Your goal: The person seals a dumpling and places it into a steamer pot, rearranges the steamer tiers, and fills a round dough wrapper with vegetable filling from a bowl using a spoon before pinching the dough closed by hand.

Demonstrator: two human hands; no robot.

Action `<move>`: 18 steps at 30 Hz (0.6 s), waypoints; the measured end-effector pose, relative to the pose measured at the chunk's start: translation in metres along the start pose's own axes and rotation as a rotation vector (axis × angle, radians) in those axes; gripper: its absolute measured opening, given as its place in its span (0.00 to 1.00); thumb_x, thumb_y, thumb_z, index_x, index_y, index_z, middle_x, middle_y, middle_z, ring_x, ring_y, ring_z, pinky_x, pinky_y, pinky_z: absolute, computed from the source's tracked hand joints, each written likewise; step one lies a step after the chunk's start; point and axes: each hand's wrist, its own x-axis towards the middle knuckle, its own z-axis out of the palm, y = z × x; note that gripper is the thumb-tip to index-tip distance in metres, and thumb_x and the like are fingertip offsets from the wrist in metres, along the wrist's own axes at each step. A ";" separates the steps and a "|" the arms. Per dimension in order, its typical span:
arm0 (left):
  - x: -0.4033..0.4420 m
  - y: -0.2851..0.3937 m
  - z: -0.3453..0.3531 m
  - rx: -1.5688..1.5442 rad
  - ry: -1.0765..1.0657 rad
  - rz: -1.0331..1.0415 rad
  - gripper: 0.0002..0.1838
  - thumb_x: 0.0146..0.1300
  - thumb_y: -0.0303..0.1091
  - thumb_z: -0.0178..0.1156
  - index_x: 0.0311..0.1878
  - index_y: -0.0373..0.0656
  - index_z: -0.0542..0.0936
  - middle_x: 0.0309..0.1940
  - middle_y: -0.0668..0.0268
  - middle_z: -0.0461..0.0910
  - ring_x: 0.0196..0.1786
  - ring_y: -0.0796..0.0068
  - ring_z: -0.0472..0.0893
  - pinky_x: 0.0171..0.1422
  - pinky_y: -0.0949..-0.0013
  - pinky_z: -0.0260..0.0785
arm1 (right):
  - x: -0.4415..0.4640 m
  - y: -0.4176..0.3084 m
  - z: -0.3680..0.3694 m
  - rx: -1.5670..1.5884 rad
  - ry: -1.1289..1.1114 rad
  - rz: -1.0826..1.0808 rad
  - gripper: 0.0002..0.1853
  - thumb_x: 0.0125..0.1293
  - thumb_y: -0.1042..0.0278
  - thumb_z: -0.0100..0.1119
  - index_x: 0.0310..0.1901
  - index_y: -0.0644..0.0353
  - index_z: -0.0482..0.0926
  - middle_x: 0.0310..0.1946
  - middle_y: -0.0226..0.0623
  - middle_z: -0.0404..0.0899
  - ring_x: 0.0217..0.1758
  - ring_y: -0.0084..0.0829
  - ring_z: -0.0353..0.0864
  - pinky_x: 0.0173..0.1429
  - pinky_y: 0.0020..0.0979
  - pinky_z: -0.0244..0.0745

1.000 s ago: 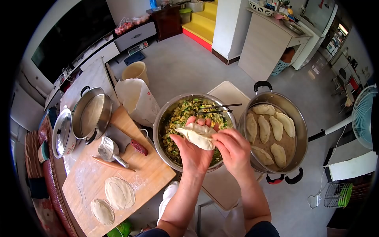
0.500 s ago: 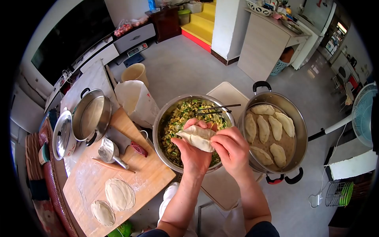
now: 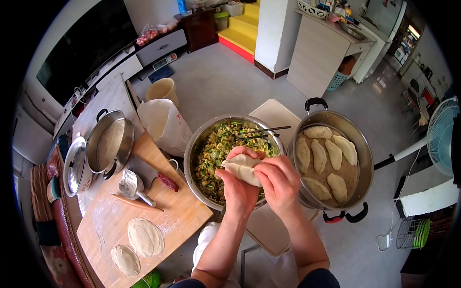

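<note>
A plump, folded dumpling (image 3: pixel 241 168) rests in my left hand (image 3: pixel 238 194), whose fingers curl around its far side. My right hand (image 3: pixel 278 181) pinches the dumpling's right end between thumb and fingers. Both hands are over the near side of a steel bowl (image 3: pixel 191 180) of chopped green and yellow filling (image 3: pixel 217 152). Two dark chopsticks (image 3: pixel 264 130) lie across the filling toward the bowl's right rim. On the right, a steamer pot (image 3: pixel 369 158) holds several shaped dumplings (image 3: pixel 334 154).
At left, a wooden board (image 3: pixel 185 206) carries dough wrappers (image 3: pixel 145 236), a rolling pin (image 3: pixel 137 202), a metal scoop (image 3: pixel 132 185) and a red-handled knife (image 3: pixel 167 182). Behind it are another steel pot (image 3: pixel 126 139) and a glass lid (image 3: pixel 77 165). A fan (image 3: pixel 442 137) stands at far right.
The dumpling has shifted slightly right and turned in my hands. My right fingers now cover more of its right end. The rest of the view shifts a little.
</note>
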 end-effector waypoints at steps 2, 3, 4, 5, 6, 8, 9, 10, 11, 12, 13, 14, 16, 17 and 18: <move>0.001 0.001 -0.002 0.018 -0.004 0.013 0.39 0.65 0.72 0.45 0.61 0.44 0.68 0.49 0.62 0.73 0.58 0.64 0.72 0.70 0.57 0.62 | 0.004 -0.007 -0.003 0.017 -0.005 0.054 0.12 0.48 0.80 0.73 0.36 0.65 0.82 0.33 0.37 0.80 0.35 0.36 0.80 0.36 0.33 0.76; 0.001 0.001 -0.002 0.018 -0.007 0.017 0.39 0.65 0.72 0.45 0.61 0.44 0.68 0.49 0.62 0.73 0.57 0.64 0.72 0.70 0.57 0.62 | 0.005 -0.008 -0.002 0.020 0.011 0.044 0.12 0.48 0.80 0.73 0.36 0.65 0.82 0.33 0.37 0.80 0.35 0.36 0.80 0.36 0.33 0.76; 0.002 0.001 -0.003 0.017 -0.010 0.021 0.39 0.65 0.72 0.45 0.61 0.44 0.68 0.49 0.62 0.73 0.57 0.64 0.72 0.70 0.57 0.63 | 0.005 -0.008 -0.002 0.022 0.027 0.034 0.12 0.48 0.80 0.73 0.36 0.65 0.82 0.34 0.38 0.80 0.35 0.37 0.81 0.36 0.33 0.76; 0.002 0.000 -0.003 0.017 -0.013 0.024 0.39 0.66 0.72 0.44 0.61 0.44 0.68 0.49 0.62 0.73 0.57 0.64 0.72 0.70 0.57 0.63 | 0.006 -0.009 -0.002 0.025 0.043 0.025 0.12 0.49 0.80 0.72 0.36 0.65 0.82 0.34 0.38 0.80 0.35 0.37 0.81 0.36 0.33 0.76; 0.001 0.000 -0.002 0.021 -0.018 0.022 0.39 0.66 0.72 0.44 0.61 0.44 0.68 0.49 0.62 0.73 0.57 0.64 0.72 0.70 0.58 0.63 | 0.005 -0.007 -0.001 0.026 0.034 0.007 0.12 0.50 0.80 0.72 0.36 0.64 0.81 0.34 0.38 0.79 0.35 0.38 0.80 0.36 0.35 0.76; 0.000 -0.002 -0.001 0.030 -0.028 0.017 0.39 0.66 0.72 0.44 0.61 0.44 0.68 0.50 0.62 0.73 0.57 0.65 0.72 0.69 0.59 0.63 | 0.001 -0.003 0.002 0.029 0.019 -0.027 0.12 0.52 0.79 0.70 0.38 0.63 0.80 0.35 0.37 0.78 0.36 0.40 0.79 0.36 0.37 0.76; -0.001 -0.002 -0.001 0.046 -0.023 0.016 0.39 0.66 0.72 0.44 0.61 0.44 0.68 0.50 0.61 0.73 0.57 0.65 0.72 0.69 0.59 0.63 | 0.000 -0.002 0.003 0.013 0.018 -0.033 0.12 0.52 0.80 0.70 0.37 0.63 0.79 0.35 0.37 0.78 0.36 0.40 0.78 0.36 0.37 0.76; -0.001 -0.002 -0.001 0.061 -0.019 0.015 0.39 0.66 0.72 0.44 0.61 0.44 0.68 0.50 0.61 0.73 0.57 0.65 0.72 0.69 0.59 0.63 | 0.000 -0.001 0.003 -0.004 0.018 -0.040 0.12 0.52 0.80 0.70 0.37 0.63 0.79 0.35 0.37 0.78 0.35 0.40 0.78 0.36 0.38 0.76; -0.001 -0.003 -0.001 0.076 -0.014 0.015 0.40 0.65 0.72 0.44 0.61 0.44 0.68 0.50 0.61 0.73 0.57 0.64 0.72 0.69 0.59 0.63 | 0.000 -0.001 0.003 -0.021 0.017 -0.046 0.12 0.52 0.80 0.69 0.37 0.63 0.78 0.35 0.37 0.78 0.35 0.40 0.78 0.36 0.38 0.76; -0.002 -0.003 -0.001 0.083 -0.009 0.014 0.40 0.65 0.72 0.45 0.61 0.44 0.68 0.50 0.61 0.73 0.57 0.64 0.72 0.69 0.59 0.63 | 0.000 -0.001 0.003 -0.031 0.020 -0.052 0.12 0.52 0.80 0.69 0.37 0.63 0.78 0.34 0.38 0.77 0.34 0.40 0.78 0.36 0.38 0.76; -0.002 -0.003 -0.001 0.090 -0.004 0.014 0.40 0.65 0.72 0.45 0.61 0.43 0.68 0.50 0.61 0.73 0.57 0.64 0.72 0.68 0.59 0.63 | 0.000 -0.001 0.004 -0.041 0.023 -0.059 0.11 0.52 0.81 0.69 0.37 0.63 0.78 0.34 0.38 0.77 0.34 0.41 0.77 0.36 0.39 0.76; -0.002 -0.003 0.000 0.097 0.000 0.015 0.40 0.65 0.72 0.45 0.61 0.43 0.68 0.50 0.61 0.73 0.57 0.64 0.72 0.68 0.59 0.64 | 0.001 -0.001 0.004 -0.051 0.026 -0.066 0.11 0.52 0.81 0.69 0.37 0.63 0.78 0.34 0.38 0.77 0.34 0.41 0.77 0.36 0.39 0.76; -0.002 -0.003 0.001 0.069 0.013 0.002 0.40 0.65 0.72 0.45 0.61 0.43 0.68 0.49 0.61 0.73 0.57 0.63 0.72 0.68 0.59 0.64 | 0.001 0.001 0.002 -0.048 0.007 -0.062 0.12 0.51 0.80 0.71 0.37 0.65 0.79 0.34 0.39 0.78 0.34 0.39 0.78 0.35 0.36 0.75; -0.002 -0.003 0.001 0.056 0.020 -0.003 0.39 0.65 0.72 0.45 0.61 0.44 0.68 0.49 0.61 0.73 0.57 0.63 0.72 0.68 0.59 0.64 | 0.001 0.002 0.002 -0.046 -0.003 -0.061 0.12 0.50 0.80 0.71 0.37 0.66 0.80 0.34 0.39 0.79 0.34 0.38 0.79 0.35 0.35 0.75; -0.001 -0.002 0.001 0.046 0.010 0.001 0.39 0.65 0.72 0.46 0.61 0.44 0.68 0.49 0.61 0.73 0.58 0.63 0.72 0.68 0.59 0.64 | 0.001 0.000 0.001 -0.029 0.008 -0.030 0.13 0.50 0.80 0.72 0.37 0.66 0.80 0.34 0.39 0.79 0.34 0.38 0.79 0.35 0.35 0.75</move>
